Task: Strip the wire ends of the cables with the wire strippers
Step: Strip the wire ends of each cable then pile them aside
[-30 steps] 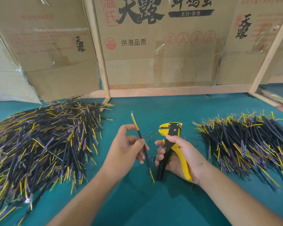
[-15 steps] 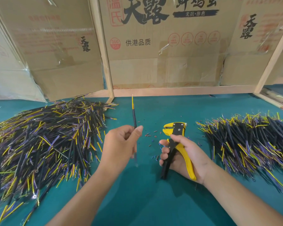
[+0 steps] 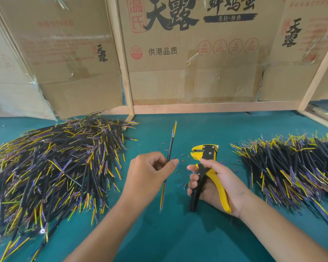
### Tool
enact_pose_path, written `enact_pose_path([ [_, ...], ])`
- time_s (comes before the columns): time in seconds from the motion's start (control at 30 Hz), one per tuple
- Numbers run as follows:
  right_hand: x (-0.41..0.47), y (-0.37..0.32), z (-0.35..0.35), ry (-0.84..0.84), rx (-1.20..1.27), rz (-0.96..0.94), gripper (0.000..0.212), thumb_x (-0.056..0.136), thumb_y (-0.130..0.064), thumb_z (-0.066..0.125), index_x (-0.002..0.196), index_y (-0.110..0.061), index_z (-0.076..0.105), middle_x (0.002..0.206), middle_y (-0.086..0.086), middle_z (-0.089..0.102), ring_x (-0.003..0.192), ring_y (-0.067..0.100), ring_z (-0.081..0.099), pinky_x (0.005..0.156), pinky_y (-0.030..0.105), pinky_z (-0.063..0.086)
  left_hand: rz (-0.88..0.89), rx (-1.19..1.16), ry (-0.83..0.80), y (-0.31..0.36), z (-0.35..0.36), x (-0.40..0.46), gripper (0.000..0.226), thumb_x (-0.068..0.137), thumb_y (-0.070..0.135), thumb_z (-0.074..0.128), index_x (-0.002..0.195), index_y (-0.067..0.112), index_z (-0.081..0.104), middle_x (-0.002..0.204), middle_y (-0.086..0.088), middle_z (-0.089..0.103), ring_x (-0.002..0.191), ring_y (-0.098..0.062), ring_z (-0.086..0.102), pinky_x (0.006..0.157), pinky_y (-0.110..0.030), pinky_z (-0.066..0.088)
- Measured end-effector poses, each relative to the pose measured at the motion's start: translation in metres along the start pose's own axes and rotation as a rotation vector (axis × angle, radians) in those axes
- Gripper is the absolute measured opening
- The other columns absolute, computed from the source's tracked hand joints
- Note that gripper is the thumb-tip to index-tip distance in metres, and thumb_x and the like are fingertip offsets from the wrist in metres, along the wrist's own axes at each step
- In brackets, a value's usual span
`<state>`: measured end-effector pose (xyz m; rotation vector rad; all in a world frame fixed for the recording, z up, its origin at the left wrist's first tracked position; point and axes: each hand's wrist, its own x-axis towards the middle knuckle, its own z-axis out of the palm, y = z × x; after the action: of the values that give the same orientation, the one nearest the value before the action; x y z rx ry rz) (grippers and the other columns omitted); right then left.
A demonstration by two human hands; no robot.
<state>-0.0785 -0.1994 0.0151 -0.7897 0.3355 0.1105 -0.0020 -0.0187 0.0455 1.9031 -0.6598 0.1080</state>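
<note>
- Cable (image 3: pixel 170 148), black-sheathed with yellow and purple wires showing at both ends, stood nearly upright just left of the wire strippers (image 3: pixel 206 173), its upper tip pointing toward the cardboard boxes (image 3: pixel 193 53).
- Left hand (image 3: pixel 150 176) pinched that cable at its middle between thumb and curled fingers, just left of the wire strippers and not touching them.
- Right hand (image 3: pixel 216 186) gripped the wire strippers, fingers wrapped round the black handle and the yellow handle lying against the palm; the yellow and black head pointed up and away from the person.
- Whether the tool's jaws were parted could not be told.
- Small bits of cut insulation (image 3: pixel 182 163) lay scattered on the green table (image 3: pixel 178 239) around the head of the wire strippers.
- Far left of the wire strippers lay a large heap of cables (image 3: pixel 51 167).
- Right of the wire strippers lay a second heap (image 3: pixel 292 167), well apart from the first.
</note>
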Motion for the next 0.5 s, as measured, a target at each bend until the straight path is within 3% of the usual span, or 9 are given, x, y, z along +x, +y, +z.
enact_pose_path([
  [0.2,-0.0014,-0.0005,0.0002,0.002,-0.008,-0.002,0.041,0.091,-0.036,0.061,0.115,-0.002,0.058,0.073,0.009,0.047,0.063,0.025,0.048,0.066,0.04,0.051,0.023,-0.003,0.003,-0.0002,0.0005,-0.0015,0.044,0.086,0.037,0.075,0.058,0.015,0.049,0.047,0.01,0.037,0.046,-0.008,0.027,0.045,-0.018,0.024],
  [0.33,-0.0023,-0.0007,0.0023,0.003,-0.001,-0.006,0.039,0.088,-0.035,0.062,0.111,-0.002,0.059,0.072,0.009,0.048,0.062,0.025,0.047,0.065,0.04,0.05,0.002,-0.109,-0.017,-0.0008,0.0006,0.0009,0.027,0.086,0.033,0.07,0.067,0.019,0.057,0.056,0.008,0.051,0.052,-0.018,0.048,0.055,-0.034,0.045],
  [0.43,-0.0034,-0.0009,0.0029,-0.006,0.0,-0.003,0.04,0.086,-0.034,0.063,0.109,-0.002,0.06,0.073,0.009,0.048,0.062,0.025,0.048,0.065,0.04,0.051,-0.016,-0.225,-0.055,0.0012,0.0015,0.0009,0.019,0.089,0.031,0.07,0.075,0.025,0.06,0.056,0.013,0.05,0.047,-0.013,0.041,0.048,-0.028,0.038],
  [0.5,-0.004,-0.001,0.0024,-0.012,0.002,0.0,0.04,0.086,-0.034,0.064,0.109,-0.003,0.06,0.073,0.009,0.048,0.062,0.025,0.047,0.064,0.041,0.052,-0.002,-0.245,-0.074,0.0032,0.0014,0.0002,0.023,0.089,0.044,0.065,0.076,0.026,0.059,0.056,0.012,0.047,0.047,-0.011,0.038,0.047,-0.023,0.035],
])
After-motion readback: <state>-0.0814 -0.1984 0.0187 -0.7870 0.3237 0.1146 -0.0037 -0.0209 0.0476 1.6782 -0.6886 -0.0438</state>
